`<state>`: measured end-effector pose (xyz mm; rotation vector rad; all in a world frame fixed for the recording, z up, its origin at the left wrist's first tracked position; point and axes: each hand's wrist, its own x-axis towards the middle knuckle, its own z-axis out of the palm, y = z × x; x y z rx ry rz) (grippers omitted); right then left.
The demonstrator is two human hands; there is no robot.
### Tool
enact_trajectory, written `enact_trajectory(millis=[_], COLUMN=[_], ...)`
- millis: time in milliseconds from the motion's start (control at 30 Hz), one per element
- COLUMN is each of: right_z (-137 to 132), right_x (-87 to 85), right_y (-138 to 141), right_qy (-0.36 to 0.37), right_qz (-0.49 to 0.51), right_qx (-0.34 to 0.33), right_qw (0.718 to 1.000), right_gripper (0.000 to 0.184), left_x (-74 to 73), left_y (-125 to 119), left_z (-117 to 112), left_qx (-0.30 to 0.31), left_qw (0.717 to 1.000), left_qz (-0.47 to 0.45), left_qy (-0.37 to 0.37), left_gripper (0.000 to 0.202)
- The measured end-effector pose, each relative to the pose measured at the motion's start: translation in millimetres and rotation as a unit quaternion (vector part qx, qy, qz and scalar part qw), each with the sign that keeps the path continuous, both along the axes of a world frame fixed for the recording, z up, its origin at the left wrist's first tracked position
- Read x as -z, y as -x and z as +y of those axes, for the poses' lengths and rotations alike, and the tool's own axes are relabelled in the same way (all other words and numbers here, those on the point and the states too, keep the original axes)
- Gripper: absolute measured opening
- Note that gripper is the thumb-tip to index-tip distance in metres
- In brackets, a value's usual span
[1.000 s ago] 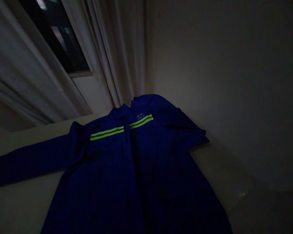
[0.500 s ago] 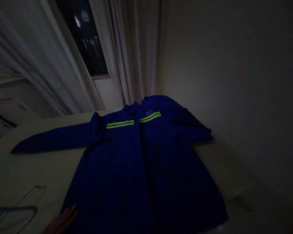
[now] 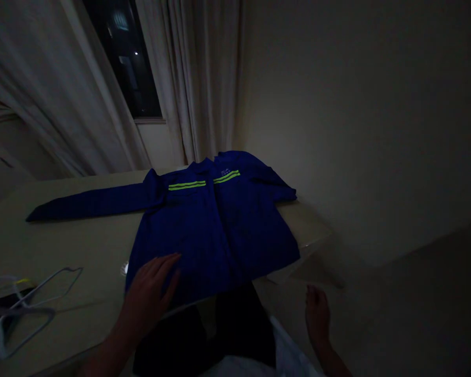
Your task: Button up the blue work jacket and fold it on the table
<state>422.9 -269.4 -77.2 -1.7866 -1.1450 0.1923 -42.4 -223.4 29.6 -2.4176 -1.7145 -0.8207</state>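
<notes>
A blue work jacket (image 3: 215, 225) with two yellow-green reflective stripes lies spread face up on a pale table (image 3: 63, 246), one sleeve stretched out to the left. My left hand (image 3: 151, 290) rests flat on the jacket's lower left hem, fingers stretched out. My right hand (image 3: 317, 317) hangs below the table's front right corner, off the jacket, fingers loosely extended and holding nothing. The room is dim.
Several wire clothes hangers (image 3: 27, 301) lie on the table at the near left. White curtains (image 3: 192, 78) and a dark window (image 3: 125, 57) stand behind the table. A plain wall (image 3: 357, 131) runs along the right side.
The view has pulled back and tilted down, so the jacket looks smaller. My left hand has moved up onto the hem, and my right hand has come into view.
</notes>
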Motion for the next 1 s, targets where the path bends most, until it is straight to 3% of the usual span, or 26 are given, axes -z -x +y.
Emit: enact_trajectory(millis=[67,133,233,300,367,500,567,667,767,1000], right_z=[15,29,41,44,43,39,38,39,43,49], right_x=[-37.8,-75.8,-107.3,-106.8,-96.2,-74.6,-68.9,-62.6,-58.2,-63.3], right_y=[22,59,116,137,141,128,124,124,126,127], right_qy=[-0.032,-0.034,0.022,0.069,0.096,0.053,0.021,-0.034,-0.084,-0.081], right_qz=[0.021,-0.005,-0.159,-0.251,-0.281,-0.250,-0.260,-0.288,-0.276,-0.215], right_qx=[-0.043,-0.182,-0.393,-0.444,-0.443,-0.411,-0.409,-0.392,-0.361,-0.360], right_qw=[0.998,0.983,0.905,0.857,0.846,0.875,0.874,0.873,0.887,0.904], right_gripper=[0.049,0.040,0.041,0.048,0.048,0.029,0.026,0.027,0.030,0.022], left_x=[-3.2,5.0,29.8,44.6,52.9,52.7,50.0,45.9,40.5,30.9], left_y=[-35,-66,-93,-99,-99,-96,-99,-110,-122,-131], left_z=[11,19,23,21,18,13,11,6,4,11], left_qx=[0.065,0.114,0.154,0.155,0.150,0.170,0.198,0.220,0.198,0.171], left_qw=[0.997,0.989,0.981,0.981,0.983,0.982,0.978,0.974,0.978,0.981], left_qz=[0.010,0.032,0.059,0.064,0.063,0.051,0.044,0.047,0.056,0.088], left_qy=[0.050,0.086,0.104,0.098,0.084,0.058,0.046,0.029,0.030,0.033], left_gripper=[0.040,0.047,0.080,0.092,0.089,0.060,0.043,0.042,0.039,0.030])
